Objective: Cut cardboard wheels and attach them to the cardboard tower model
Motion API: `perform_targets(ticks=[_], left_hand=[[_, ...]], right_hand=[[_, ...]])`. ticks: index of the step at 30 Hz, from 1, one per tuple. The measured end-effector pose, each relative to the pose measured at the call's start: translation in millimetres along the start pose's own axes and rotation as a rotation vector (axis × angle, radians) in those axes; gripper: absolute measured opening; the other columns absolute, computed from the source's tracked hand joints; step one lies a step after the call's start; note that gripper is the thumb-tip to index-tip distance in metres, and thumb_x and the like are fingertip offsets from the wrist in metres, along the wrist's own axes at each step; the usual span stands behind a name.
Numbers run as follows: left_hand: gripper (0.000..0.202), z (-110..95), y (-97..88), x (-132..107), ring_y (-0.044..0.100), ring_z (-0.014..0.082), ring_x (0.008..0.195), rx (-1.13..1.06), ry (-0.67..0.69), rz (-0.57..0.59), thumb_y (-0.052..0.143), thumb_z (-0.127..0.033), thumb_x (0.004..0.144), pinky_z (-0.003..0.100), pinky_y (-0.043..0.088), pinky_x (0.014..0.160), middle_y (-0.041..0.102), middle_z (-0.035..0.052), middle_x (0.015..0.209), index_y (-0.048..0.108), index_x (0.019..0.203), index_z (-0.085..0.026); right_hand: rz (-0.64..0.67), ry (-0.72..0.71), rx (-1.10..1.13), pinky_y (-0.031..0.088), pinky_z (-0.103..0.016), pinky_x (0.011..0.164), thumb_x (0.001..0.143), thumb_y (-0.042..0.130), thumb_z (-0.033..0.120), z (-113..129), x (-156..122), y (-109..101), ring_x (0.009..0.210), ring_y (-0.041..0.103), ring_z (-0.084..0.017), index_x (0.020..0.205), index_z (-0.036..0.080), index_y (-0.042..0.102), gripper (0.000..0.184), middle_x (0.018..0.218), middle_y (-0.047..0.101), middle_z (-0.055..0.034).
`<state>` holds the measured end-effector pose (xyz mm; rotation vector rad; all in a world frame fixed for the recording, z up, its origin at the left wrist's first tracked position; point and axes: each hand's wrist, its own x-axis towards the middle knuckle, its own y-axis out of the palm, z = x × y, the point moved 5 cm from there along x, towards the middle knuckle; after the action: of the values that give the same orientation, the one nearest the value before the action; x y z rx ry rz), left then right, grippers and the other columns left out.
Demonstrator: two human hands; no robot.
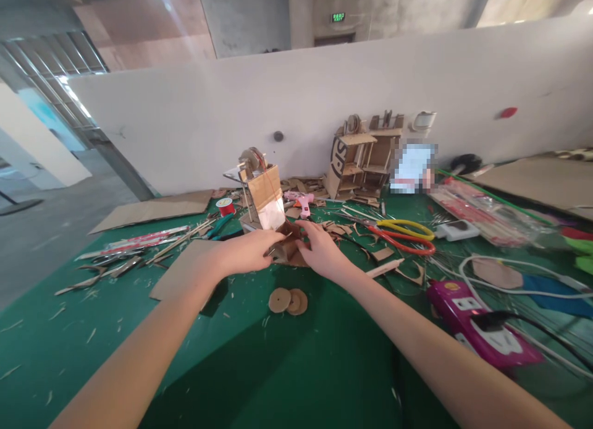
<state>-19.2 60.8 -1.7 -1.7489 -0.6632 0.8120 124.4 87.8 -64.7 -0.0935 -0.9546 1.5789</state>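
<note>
A cardboard model (pixel 265 191) stands on the table in front of me, with a round cardboard wheel (pixel 251 159) on thin sticks at its top. Both hands close around its low brown cardboard part (pixel 293 253). My left hand (pixel 248 251) grips the left side, where a small pale stick tip shows by the fingers. My right hand (pixel 321 251) holds the right side with thumb and fingers bent around it. What lies between the palms is partly hidden. Nearer to me, several small cardboard discs (pixel 280 300) lie overlapping on the green tabletop (pixel 222 361).
Orange and yellow-handled scissors (pixel 403 238), a pink glue gun (pixel 303 204) and cardboard scraps lie around. A magenta power strip (pixel 482 327) with cables sits at right. Behind stand a cardboard shelf model (pixel 354 163) and a white partition (pixel 208 120). A red spool (pixel 225 206) is at left.
</note>
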Motion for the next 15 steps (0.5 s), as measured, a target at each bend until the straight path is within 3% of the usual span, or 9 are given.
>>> perform_targets(ticks=[6,10,13,15], left_hand=[[0.053,15.4,-1.7,-3.0,0.057,0.0227,0.117,0.006,0.026,-0.026,0.042,-0.011,0.082,0.03,0.045,0.089,0.058,0.0054,0.135,0.051,0.132,-0.026],[0.054,23.4,0.8,-4.2,0.053,0.0218,0.124,0.018,0.004,-0.061,0.037,-0.009,0.084,0.032,0.043,0.097,0.053,0.0029,0.141,0.05,0.133,-0.028],[0.051,18.6,1.6,-12.9,0.047,0.0215,0.13,0.041,-0.044,-0.165,0.037,-0.012,0.088,0.032,0.041,0.101,0.045,0.0028,0.147,0.046,0.135,-0.027],[0.046,14.6,2.1,-22.2,0.051,0.0218,0.126,0.059,-0.118,-0.284,0.041,-0.021,0.091,0.029,0.044,0.096,0.042,0.0052,0.149,0.042,0.137,-0.024]], right_hand=[[-0.033,0.038,0.013,0.05,-0.036,0.086,0.086,0.054,0.014,-4.2,-2.5,0.5,0.094,0.062,-0.021,0.105,0.017,0.06,0.02,0.097,0.066,-0.0081],[-0.061,0.055,0.018,0.051,-0.035,0.083,0.085,0.052,0.01,-5.7,-3.2,-3.0,0.09,0.063,-0.02,0.1,0.017,0.06,0.017,0.093,0.066,-0.0071],[-0.07,0.067,0.027,0.051,-0.034,0.082,0.085,0.053,0.011,-6.9,-4.4,-2.8,0.088,0.064,-0.02,0.099,0.017,0.059,0.017,0.093,0.066,-0.0076],[-0.073,0.08,0.035,0.052,-0.034,0.08,0.085,0.054,0.012,-8.1,-5.6,-1.6,0.091,0.064,-0.02,0.101,0.017,0.058,0.018,0.096,0.066,-0.0089]])
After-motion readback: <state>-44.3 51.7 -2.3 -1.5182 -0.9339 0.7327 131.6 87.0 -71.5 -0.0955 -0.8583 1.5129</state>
